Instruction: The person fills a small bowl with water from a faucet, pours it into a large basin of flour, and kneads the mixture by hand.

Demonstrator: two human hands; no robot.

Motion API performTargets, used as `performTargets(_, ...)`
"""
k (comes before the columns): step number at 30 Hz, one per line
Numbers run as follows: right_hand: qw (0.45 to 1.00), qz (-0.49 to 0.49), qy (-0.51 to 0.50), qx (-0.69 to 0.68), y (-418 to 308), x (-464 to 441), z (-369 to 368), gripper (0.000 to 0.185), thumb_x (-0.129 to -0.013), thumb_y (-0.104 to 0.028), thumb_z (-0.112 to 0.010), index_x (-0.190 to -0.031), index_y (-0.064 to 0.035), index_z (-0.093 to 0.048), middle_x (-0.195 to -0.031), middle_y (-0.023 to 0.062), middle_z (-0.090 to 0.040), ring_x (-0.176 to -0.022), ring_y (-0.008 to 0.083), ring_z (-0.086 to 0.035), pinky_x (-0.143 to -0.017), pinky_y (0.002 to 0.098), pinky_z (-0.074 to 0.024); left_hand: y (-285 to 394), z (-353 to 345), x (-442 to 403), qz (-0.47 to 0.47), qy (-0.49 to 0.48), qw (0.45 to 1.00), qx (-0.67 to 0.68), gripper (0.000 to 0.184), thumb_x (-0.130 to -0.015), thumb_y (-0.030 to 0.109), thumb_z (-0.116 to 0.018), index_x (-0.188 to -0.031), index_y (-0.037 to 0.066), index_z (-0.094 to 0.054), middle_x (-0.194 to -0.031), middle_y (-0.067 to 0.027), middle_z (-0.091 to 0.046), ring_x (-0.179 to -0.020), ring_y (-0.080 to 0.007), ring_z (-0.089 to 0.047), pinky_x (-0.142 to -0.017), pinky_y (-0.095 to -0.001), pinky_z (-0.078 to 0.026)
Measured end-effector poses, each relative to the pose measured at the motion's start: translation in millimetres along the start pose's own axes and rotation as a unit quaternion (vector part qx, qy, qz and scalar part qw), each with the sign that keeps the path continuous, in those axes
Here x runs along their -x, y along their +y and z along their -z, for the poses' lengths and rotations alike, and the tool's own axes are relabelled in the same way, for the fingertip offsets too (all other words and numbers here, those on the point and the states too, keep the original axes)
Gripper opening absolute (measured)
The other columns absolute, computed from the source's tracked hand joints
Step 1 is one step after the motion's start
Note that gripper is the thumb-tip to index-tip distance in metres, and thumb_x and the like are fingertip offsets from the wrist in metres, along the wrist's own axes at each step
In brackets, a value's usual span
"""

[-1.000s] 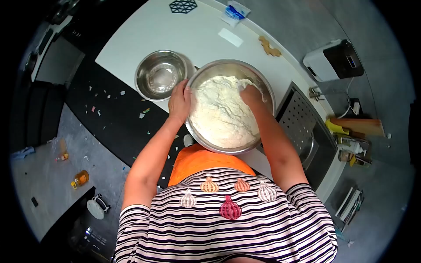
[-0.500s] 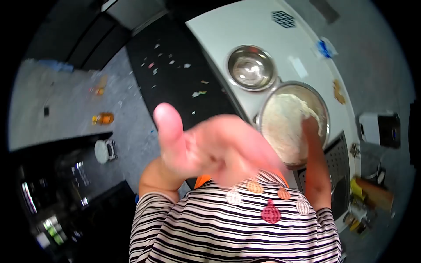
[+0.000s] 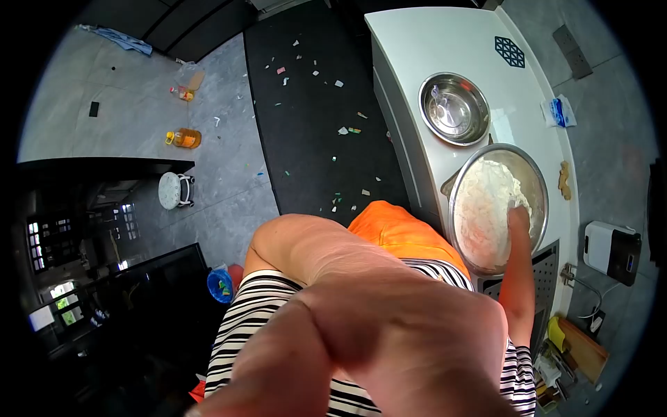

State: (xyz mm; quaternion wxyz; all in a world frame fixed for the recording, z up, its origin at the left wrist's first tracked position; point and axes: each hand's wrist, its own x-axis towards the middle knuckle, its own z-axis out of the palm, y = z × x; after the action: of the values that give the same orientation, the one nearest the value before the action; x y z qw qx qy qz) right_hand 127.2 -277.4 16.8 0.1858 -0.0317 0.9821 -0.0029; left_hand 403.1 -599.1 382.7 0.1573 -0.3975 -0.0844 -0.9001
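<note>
Very near the camera, my left hand (image 3: 389, 326) fills the lower middle; its thumb stands apart from the palm, while the fingertips lie beyond the bottom edge. Nothing held shows in it. My right hand (image 3: 517, 217) is inside the large steel bowl (image 3: 542, 182), its fingers closed and partly sunk in the pale floury dough (image 3: 486, 208) along the bowl's right side. Beside that bowl stands a smaller steel bowl (image 3: 455, 111) with a shiny bottom and no visible food in it.
On the white counter (image 3: 417, 38) are a dark hexagonal trivet (image 3: 509, 52), a ginger root (image 3: 563, 181) and a blue-white packet (image 3: 561, 111). The sink (image 3: 545, 267) adjoins the large bowl. Scraps dot the black mat (image 3: 313, 139). An oil bottle (image 3: 186, 138) and a stool (image 3: 170, 190) are on the left.
My left hand has left the large bowl's rim and risen close to the camera. My right hand has stayed in the dough. The view has swung left, shifting the bowls rightward.
</note>
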Motion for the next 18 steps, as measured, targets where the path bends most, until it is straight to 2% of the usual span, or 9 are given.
performTargets(7,0.999,0.025,0.032,-0.035,-7.7,15.0,10.6,0.053,-0.084,-0.041,-0.045,-0.093,0.0084,-0.06,-0.096,0.0308,-0.058,-0.095,0.0434,-0.056,-0.084,0.0484,-0.0415,4.1,13.3,-6.3,0.035,0.003,0.999,-0.01,0.038,-0.09,0.036,-0.029,-0.1,0.01,-0.054,-0.054,0.0014,-0.037,-0.043,-0.0094,-0.028,-0.043,-0.025,-0.024)
performTargets(13,0.999,0.002,0.007,-0.044,-6.0,11.1,7.5,0.05,-0.084,-0.04,-0.045,-0.1,0.0045,-0.059,-0.1,0.0284,-0.058,-0.097,0.042,-0.055,-0.085,0.0466,-0.0416,1.1,33.8,-10.2,0.073,0.037,0.996,-0.035,0.027,-0.092,0.027,-0.034,-0.102,0.008,-0.052,-0.056,0.0029,-0.036,-0.047,-0.0073,-0.028,-0.046,-0.0236,-0.026)
performTargets(15,0.994,0.028,0.015,-0.103,-8.9,20.9,14.5,0.044,-0.084,-0.034,-0.046,-0.103,0.0031,-0.059,-0.101,0.0273,-0.058,-0.099,0.041,-0.054,-0.085,0.0445,-0.0424,-5.1,52.6,-13.2,0.114,0.078,0.987,-0.082,0.024,-0.092,0.023,-0.036,-0.103,0.008,-0.052,-0.057,0.0034,-0.035,-0.048,-0.0066,-0.028,-0.047,-0.0231,-0.026)
performTargets(16,0.995,0.028,0.008,-0.099,12.7,0.7,-5.3,0.04,-0.084,-0.029,-0.046,-0.105,0.0026,-0.058,-0.102,0.0268,-0.058,-0.1,0.0397,-0.054,-0.086,0.0433,-0.0423,-11.2,65.2,-12.9,0.142,0.107,0.976,-0.129,0.023,-0.092,0.022,-0.037,-0.103,0.008,-0.051,-0.057,0.0036,-0.035,-0.048,-0.0063,-0.028,-0.048,-0.0229,-0.026)
performTargets(17,0.975,0.061,0.039,-0.211,44.8,-32.6,-48.4,0.041,-0.084,-0.03,-0.048,-0.104,0.0041,-0.058,-0.103,0.0266,-0.058,-0.101,0.0401,-0.054,-0.087,0.043,-0.0418,-17.5,85.8,-12.2,0.175,0.148,0.952,-0.202,0.021,-0.093,0.02,-0.038,-0.104,0.007,-0.051,-0.057,0.0039,-0.035,-0.049,-0.0059,-0.028,-0.048,-0.0226,-0.027)
performTargets(18,0.977,-0.003,0.017,-0.212,13.5,10.5,4.8,0.044,-0.084,-0.033,-0.051,-0.104,0.0054,-0.058,-0.103,0.0268,-0.058,-0.099,0.0408,-0.054,-0.086,0.0429,-0.0421,-27.3,109.9,-8.3,0.205,0.193,0.916,-0.285,0.02,-0.093,0.019,-0.039,-0.104,0.007,-0.051,-0.058,0.0041,-0.035,-0.049,-0.0056,-0.028,-0.049,-0.0224,-0.027)
